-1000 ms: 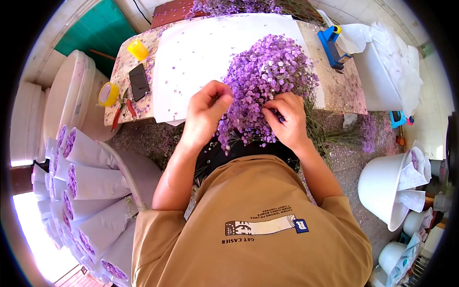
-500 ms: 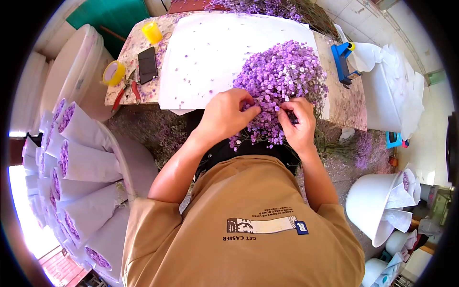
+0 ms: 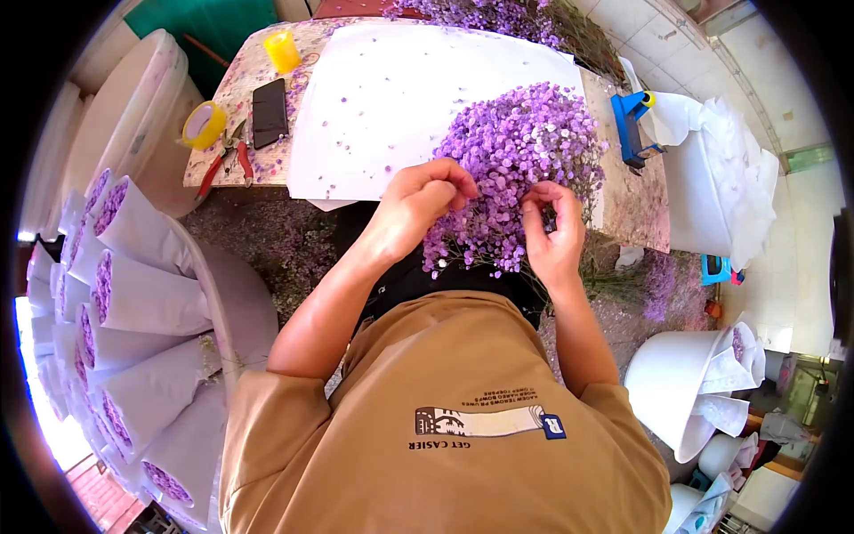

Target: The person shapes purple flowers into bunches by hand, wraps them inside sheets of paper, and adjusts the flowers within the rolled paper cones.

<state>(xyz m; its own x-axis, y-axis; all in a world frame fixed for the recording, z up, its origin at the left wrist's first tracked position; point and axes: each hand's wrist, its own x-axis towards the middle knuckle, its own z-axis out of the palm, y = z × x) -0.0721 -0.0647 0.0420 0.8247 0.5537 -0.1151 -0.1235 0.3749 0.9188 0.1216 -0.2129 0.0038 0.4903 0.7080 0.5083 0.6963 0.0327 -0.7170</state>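
A thick bunch of small purple flowers (image 3: 511,147) lies over the right part of a white paper sheet (image 3: 365,107), its lower blooms hanging past the table edge toward my body. At the bunch's left side, my left hand (image 3: 418,209) has its fingers curled in and pressed together; whatever the tips hold is too small to tell. On the lower right of the blooms is my right hand (image 3: 556,236), thumb and forefinger bent together in a pinch with the contents hidden. Loose purple petals are scattered on the paper.
Left on the table are a phone (image 3: 269,113), red-handled pruning shears (image 3: 227,165) and yellow tape rolls (image 3: 205,125). A blue tape dispenser (image 3: 632,129) stands right. Paper-wrapped bunches (image 3: 147,294) fill a large tub at left. A white bucket (image 3: 672,387) stands at right; more flowers (image 3: 498,18) lie behind.
My left fingers have drawn slightly left and curled in more. My right fingertips have moved away from the small bloom between the hands. The whole view has shifted slightly.
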